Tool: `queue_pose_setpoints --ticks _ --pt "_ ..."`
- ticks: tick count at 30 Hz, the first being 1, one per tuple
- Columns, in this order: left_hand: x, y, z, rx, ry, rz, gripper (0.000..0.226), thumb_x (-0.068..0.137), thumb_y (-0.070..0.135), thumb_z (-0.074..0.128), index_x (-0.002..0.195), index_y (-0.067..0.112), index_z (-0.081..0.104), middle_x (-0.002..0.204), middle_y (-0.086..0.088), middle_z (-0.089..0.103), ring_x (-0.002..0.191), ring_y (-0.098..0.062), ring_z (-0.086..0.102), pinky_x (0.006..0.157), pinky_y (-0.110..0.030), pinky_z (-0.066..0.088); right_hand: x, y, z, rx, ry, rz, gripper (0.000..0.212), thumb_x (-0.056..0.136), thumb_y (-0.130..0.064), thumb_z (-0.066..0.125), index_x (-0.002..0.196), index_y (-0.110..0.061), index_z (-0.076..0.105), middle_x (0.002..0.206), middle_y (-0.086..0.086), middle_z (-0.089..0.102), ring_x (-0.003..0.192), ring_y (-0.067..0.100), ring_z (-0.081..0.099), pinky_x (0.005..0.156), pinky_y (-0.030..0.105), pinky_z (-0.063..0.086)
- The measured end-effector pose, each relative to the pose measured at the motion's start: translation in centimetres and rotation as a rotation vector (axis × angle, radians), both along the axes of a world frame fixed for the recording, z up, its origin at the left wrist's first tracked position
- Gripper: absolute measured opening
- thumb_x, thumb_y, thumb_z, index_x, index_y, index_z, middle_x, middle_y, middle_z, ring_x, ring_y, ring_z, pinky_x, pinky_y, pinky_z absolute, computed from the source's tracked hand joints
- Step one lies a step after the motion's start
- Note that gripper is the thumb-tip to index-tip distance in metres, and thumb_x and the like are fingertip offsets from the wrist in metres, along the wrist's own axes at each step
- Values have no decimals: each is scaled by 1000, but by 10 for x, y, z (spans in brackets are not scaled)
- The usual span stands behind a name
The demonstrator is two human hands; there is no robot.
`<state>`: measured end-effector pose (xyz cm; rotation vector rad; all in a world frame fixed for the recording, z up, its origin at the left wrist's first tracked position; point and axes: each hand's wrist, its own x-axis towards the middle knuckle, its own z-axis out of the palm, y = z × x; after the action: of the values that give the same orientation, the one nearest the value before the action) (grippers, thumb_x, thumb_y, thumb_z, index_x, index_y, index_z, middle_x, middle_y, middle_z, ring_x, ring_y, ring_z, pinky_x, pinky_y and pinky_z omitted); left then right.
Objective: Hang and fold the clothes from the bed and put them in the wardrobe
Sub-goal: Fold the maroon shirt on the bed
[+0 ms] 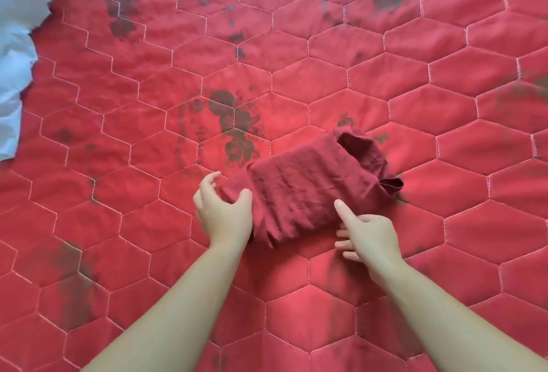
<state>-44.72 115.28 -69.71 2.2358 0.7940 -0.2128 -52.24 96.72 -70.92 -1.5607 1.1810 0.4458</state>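
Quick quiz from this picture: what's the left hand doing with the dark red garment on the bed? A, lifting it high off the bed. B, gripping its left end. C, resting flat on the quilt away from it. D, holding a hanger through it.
B: the left hand curls its thumb and fingers round the left end of the dark red garment, which lies folded on the quilt.

white fabric (17, 54) cut off by the left edge.
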Motion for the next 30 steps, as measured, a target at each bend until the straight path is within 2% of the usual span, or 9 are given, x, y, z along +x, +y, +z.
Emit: queue_pose_setpoints --ticks 4,7,10,13,17,20,24,27,30 --pt "23 -18 0 289 85 -777 67 76 31 64 138 40 41 145 12 38 136 -14 32 112 -47 21 2 -2 5 315 -62 -380 23 84 -33 75 91 -15 61 102 6 72 92 21 70 81 40 57" --pt "48 -32 2 319 343 -1002 86 74 38 65 148 39 21 149 7 34 135 -21 36 111 -49 22 25 -1 -2 439 -117 -554 41 80 -25 78 115 -16 58 112 1 69 100 20 68 77 36 54" --pt "61 -35 2 355 448 -990 98 73 50 68 151 38 10 145 -1 38 133 -27 36 108 -49 25 46 2 -7 438 -154 -555 51 79 -18 79 123 -5 57 112 7 70 96 21 70 72 34 55" --pt "68 -29 11 268 402 -965 101 69 65 72 150 39 17 148 0 36 139 -25 32 110 -47 27 60 -3 6 613 -272 -440 42 86 -14 68 125 -3 61 115 12 70 103 26 69 88 40 56" --pt "79 -19 42 -672 417 -721 64 69 32 84 125 30 53 117 8 69 108 -11 66 92 -31 52 72 -22 52 810 -367 -62 41 87 -23 57 124 -8 64 122 10 68 112 23 66 92 37 55" --pt "81 -15 61 -1005 536 -566 20 71 27 66 86 19 77 85 3 76 75 -9 72 67 -21 57 87 -36 82 773 -398 -35 34 84 -29 60 111 -12 70 112 6 73 101 16 70 88 31 57" --pt "71 -23 83 -1059 515 -454 24 70 17 77 93 12 73 87 -4 76 73 -14 72 66 -24 58 90 -39 103 701 -289 15 39 87 -45 59 115 -19 68 109 0 74 102 14 70 90 33 55" --pt "69 -26 98 -1012 454 -351 49 67 33 76 110 9 70 105 -5 74 92 -17 71 83 -28 57 77 -29 117 537 -231 87 38 85 -29 69 121 -21 59 97 -4 76 85 11 73 74 29 58" --pt "72 -13 121 -887 457 -423 36 78 30 76 109 15 68 98 3 73 85 -10 67 83 -27 50 77 -25 136 239 -392 49 76 76 -20 81 137 -43 43 118 -9 65 98 13 69 84 35 56"
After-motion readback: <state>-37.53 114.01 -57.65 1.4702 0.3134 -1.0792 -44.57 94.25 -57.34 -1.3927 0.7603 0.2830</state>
